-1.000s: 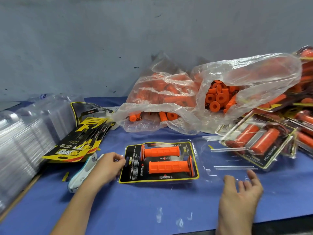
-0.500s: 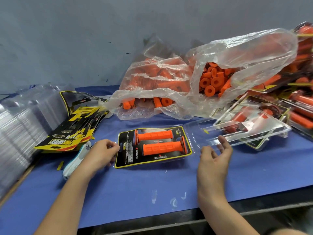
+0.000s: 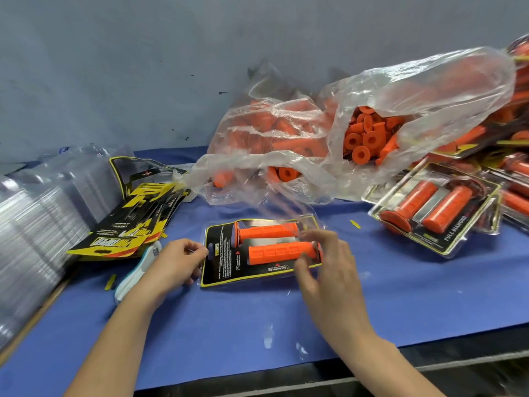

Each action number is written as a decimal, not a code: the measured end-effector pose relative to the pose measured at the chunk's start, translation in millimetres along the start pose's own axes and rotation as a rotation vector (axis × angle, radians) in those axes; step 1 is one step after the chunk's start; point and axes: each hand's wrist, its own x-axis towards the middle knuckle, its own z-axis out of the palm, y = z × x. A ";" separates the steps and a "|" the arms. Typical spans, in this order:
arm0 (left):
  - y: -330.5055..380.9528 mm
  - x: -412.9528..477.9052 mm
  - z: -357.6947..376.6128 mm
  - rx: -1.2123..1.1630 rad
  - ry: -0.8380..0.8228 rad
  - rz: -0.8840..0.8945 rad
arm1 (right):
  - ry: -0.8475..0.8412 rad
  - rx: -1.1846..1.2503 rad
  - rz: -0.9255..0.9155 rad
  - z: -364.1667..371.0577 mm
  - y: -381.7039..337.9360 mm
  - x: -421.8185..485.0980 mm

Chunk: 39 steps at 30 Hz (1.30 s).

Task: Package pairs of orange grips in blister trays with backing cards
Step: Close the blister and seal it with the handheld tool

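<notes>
Two orange grips lie side by side on a black and yellow backing card in the middle of the blue table. My left hand pinches the left edge of this pack near its hang hole. At the right end of the pack, my right hand pinches the edge of a clear blister cover, thumb below and fingers above. The cover is blurred and tilts over the grips, its far side raised.
Two clear bags of loose orange grips lie behind the pack. Finished packs pile at the right. Stacked clear trays and backing cards sit at the left, a white and teal stapler beside my left wrist.
My right hand took the clear cover from the right and swung it left over the two grips. My left hand stayed pinching the card's left edge.
</notes>
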 end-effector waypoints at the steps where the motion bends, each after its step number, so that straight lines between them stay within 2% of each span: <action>1: 0.4 -1.1 -0.8 -0.009 -0.005 -0.004 | -0.044 -0.110 -0.082 1.2 3.1 -0.7; 3: 0.6 -2.9 -2.7 -0.021 -0.011 -0.007 | -0.139 -0.315 -0.226 3.1 9.3 -2.6; 6: 1.2 -6.5 -5.8 -0.067 -0.031 -0.005 | -0.251 -0.533 -0.350 2.9 15.3 -3.4; 11: 3.3 -9.1 -10.8 -0.267 -0.038 -0.077 | -0.350 -0.572 -0.423 -3.3 26.1 3.8; 13: 6.7 -8.7 -11.8 -0.361 0.037 -0.048 | -0.379 -0.557 -0.446 -5.8 27.3 7.0; 14: 7.9 -9.0 -10.8 -0.329 0.125 0.019 | -0.394 -0.551 -0.460 -6.9 27.8 8.9; 16: 11.6 -13.3 -6.5 -0.072 0.377 0.236 | -0.422 -0.550 -0.488 -9.6 29.0 13.1; 17: 16.4 -19.9 -2.5 0.051 0.452 0.361 | -0.432 -0.554 -0.500 -10.6 29.6 15.6; 18: 21.9 -27.4 3.0 0.128 0.457 0.486 | -0.439 -0.557 -0.510 -11.5 30.4 18.2; 21: 32.8 -49.3 30.2 0.298 0.214 0.786 | -0.447 -0.559 -0.514 -11.4 33.7 26.4; 23: 31.6 -54.6 51.9 0.586 0.185 0.946 | -0.450 -0.543 -0.517 -10.5 37.0 31.4; 25: 31.0 -55.5 67.7 0.755 0.211 0.963 | -0.467 -0.525 -0.528 -9.8 40.3 33.9; 31: 35.8 -48.1 87.7 0.759 0.353 1.036 | -0.468 -0.461 -0.560 -10.9 51.0 31.9; 35: 43.1 -46.8 85.3 0.716 0.343 1.009 | -0.362 -0.451 -0.577 -13.1 58.6 33.1; 39: 46.1 -45.8 76.6 0.679 0.284 0.996 | -0.261 -0.520 -0.482 -21.4 68.7 39.0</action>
